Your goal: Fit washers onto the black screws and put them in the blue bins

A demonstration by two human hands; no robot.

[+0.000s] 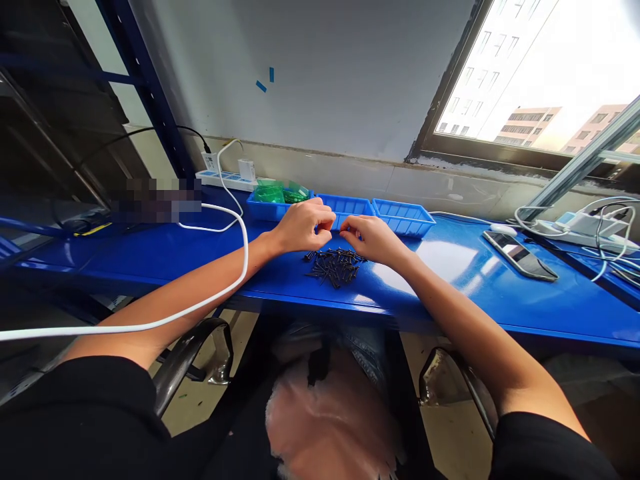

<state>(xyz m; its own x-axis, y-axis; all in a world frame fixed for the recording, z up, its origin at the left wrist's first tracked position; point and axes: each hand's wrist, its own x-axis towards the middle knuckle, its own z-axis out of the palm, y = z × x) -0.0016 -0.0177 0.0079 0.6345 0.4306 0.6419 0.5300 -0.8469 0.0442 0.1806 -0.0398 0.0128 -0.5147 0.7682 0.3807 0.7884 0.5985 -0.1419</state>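
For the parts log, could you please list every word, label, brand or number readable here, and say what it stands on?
No text can be read anywhere.
Phone: the screen shows only glare.
Power strip and its plugs: any markings are too small to read.
Blue trays and green bags: no label shows.
Blue tape pieces on the wall: blank.
Patch left of the trays: blurred out.
Screws by the left hand and right hand: unmarked.

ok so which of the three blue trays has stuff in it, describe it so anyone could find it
On the blue bench, three blue trays sit in a row against the wall. It is the leftmost tray, nearest the white power strip. It alone holds green bags.
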